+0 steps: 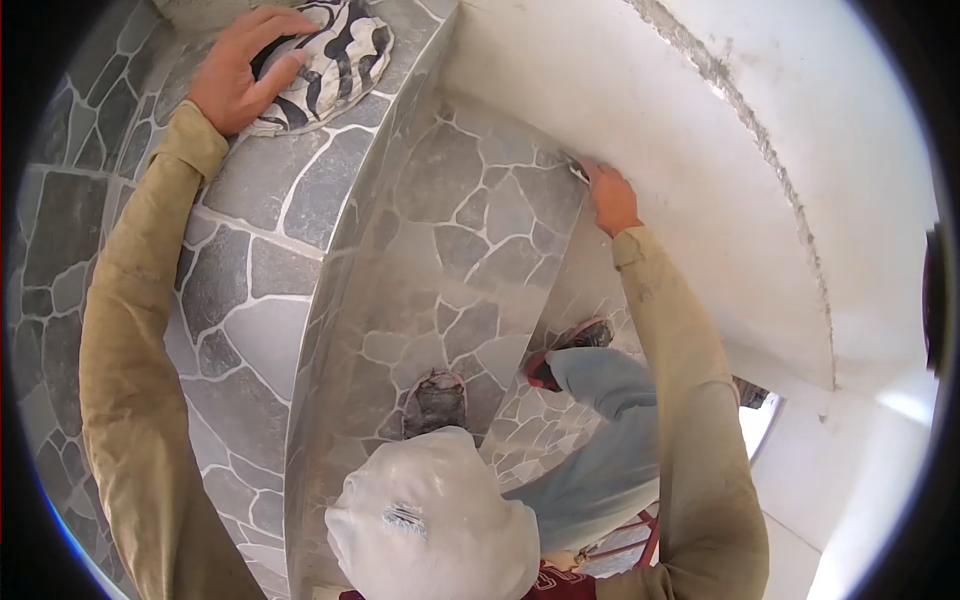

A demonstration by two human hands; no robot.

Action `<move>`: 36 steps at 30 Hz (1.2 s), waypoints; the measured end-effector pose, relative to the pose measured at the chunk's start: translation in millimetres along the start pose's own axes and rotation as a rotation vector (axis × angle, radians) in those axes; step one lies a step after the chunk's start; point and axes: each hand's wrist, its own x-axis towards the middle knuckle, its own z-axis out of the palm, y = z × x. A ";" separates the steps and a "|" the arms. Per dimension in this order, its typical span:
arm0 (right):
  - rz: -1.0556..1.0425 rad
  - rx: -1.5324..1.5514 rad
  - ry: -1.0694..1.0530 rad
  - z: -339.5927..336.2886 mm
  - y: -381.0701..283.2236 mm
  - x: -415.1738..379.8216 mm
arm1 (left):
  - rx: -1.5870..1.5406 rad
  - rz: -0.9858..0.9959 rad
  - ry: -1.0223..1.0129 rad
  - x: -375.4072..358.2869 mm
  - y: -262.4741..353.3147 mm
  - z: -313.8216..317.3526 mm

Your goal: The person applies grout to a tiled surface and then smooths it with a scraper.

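Note:
A zebra-striped black and white cloth (345, 65) lies bunched on the upper stone-patterned tiled step (255, 180). My left hand (245, 70) is on its left edge, thumb and fingers curled around the fabric. Farther right, my right hand (608, 195) reaches down to the lower tiled step (440, 170), where it meets the pale wall. Its fingers are closed on a small dark and light thing at the wall's foot, mostly hidden by the hand.
A thin upright edge (345, 220) separates the upper tiles from the lower step. The pale wall (640, 110) with a rough seam (745, 105) rises on the right. Below are my dusty bent knee (430, 510), one shoe (437, 402) and another shoe (570, 352) on a lower level.

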 end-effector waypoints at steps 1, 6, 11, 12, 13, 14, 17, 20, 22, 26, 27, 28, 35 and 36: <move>-0.009 -0.004 -0.002 3.2 -3.0 -1.0 | 0.001 0.017 0.017 -1.4 -1.7 1.9; -0.147 0.114 0.003 13.3 -54.3 -38.8 | 0.005 0.023 -0.014 -5.3 -7.2 2.7; 0.078 0.012 0.040 13.6 -17.9 -18.1 | 0.034 0.063 -0.014 -7.2 -14.7 7.8; 0.058 -0.013 0.027 15.3 -17.8 -14.3 | 0.036 0.067 -0.018 -8.1 -16.7 5.5; 0.041 -0.013 0.025 12.4 -25.3 -18.3 | 0.042 0.051 -0.017 -6.5 -8.6 2.1; -0.037 0.012 0.005 10.0 -34.0 -34.7 | -0.054 -0.017 0.028 -4.0 0.8 3.1; 0.018 0.038 -0.010 16.5 -8.5 -28.8 | -0.156 -0.055 0.083 -1.7 1.4 9.3; 0.061 0.092 0.018 12.8 24.2 -9.6 | -0.096 -0.030 0.080 -0.9 5.1 3.6; -0.027 0.133 0.030 9.0 21.9 -9.3 | -0.060 -0.013 0.074 -0.5 7.9 1.1; -0.055 0.161 0.004 4.6 -22.1 -46.1 | -0.057 -0.065 0.057 -2.5 10.5 0.8; -0.130 0.124 -0.007 4.1 -31.5 -51.4 | -0.057 -0.071 0.053 -4.3 8.8 2.0; -0.128 0.126 -0.014 7.7 -28.5 -47.9 | -0.111 -0.090 0.073 -4.5 8.3 4.8; -0.120 0.000 0.125 35.5 -27.1 -32.8 | -0.072 -0.071 0.055 6.6 30.7 -9.0; -0.194 0.033 0.136 38.8 -36.1 -42.9 | -0.089 -0.086 0.038 9.2 35.8 -10.1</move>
